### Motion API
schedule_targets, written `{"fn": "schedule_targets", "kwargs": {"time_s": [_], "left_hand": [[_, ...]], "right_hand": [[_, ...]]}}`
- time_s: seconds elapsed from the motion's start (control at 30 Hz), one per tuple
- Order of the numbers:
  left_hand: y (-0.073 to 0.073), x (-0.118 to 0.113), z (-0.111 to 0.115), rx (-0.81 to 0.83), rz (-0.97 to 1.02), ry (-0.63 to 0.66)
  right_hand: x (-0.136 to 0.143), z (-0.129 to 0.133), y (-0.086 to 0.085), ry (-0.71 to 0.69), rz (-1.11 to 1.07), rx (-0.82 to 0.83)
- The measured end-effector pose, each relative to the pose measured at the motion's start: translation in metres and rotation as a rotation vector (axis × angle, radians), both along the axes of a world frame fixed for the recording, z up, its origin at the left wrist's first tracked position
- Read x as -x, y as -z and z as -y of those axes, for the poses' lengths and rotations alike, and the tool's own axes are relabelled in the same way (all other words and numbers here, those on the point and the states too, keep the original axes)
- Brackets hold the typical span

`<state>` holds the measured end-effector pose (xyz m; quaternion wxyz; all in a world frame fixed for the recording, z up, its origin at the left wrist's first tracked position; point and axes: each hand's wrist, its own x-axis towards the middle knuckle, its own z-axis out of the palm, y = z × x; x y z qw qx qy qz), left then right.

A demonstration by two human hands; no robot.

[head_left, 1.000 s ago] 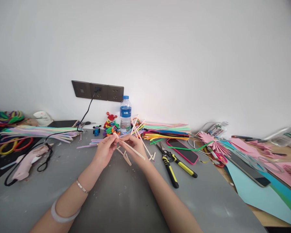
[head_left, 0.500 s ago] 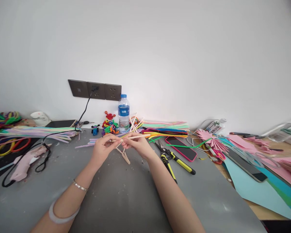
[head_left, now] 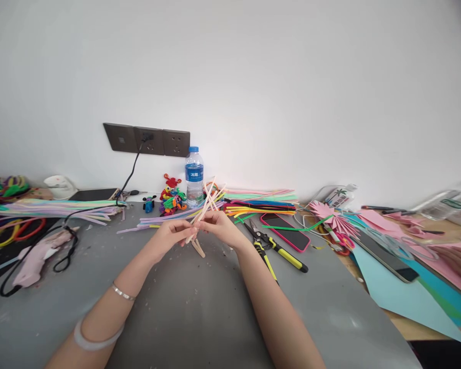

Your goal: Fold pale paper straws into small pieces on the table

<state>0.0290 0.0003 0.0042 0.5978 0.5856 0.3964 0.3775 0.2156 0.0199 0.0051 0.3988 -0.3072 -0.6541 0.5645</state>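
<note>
My left hand and my right hand meet over the middle of the grey table, both with fingers pinched on cream pipe cleaners. Several of these strands rise and cross above the fingers, pointing away from me. A folded cream end hangs below the fingertips, close to the tabletop. Exactly where the strands join is hidden by my fingers. Behind my hands are bundles of coloured pipe cleaners. Right of my right hand lie yellow-and-black pliers-like cutters, their handles spread.
A water bottle and small pipe-cleaner figures stand by the wall. At left lie a pink glue gun with its black cord and pastel pipe cleaners. Rightward are a pink-edged phone, coloured paper and another person's hand.
A cream strand that stretched rightward across my right hand now points upward with the others. My hands remain together; the whole view has shifted slightly.
</note>
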Motion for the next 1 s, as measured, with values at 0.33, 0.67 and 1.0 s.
{"fn": "schedule_targets", "kwargs": {"time_s": [0.33, 0.67, 1.0], "left_hand": [[0.004, -0.001, 0.003, 0.441, 0.238, 0.177], [0.009, -0.002, -0.001, 0.360, 0.324, 0.024], [0.009, -0.003, -0.004, 0.283, 0.392, -0.063]], "right_hand": [[-0.006, 0.006, -0.009, -0.217, 0.017, -0.031], [0.010, 0.008, -0.005, 0.018, -0.141, -0.130], [0.010, 0.013, -0.006, 0.147, -0.021, -0.416]]}}
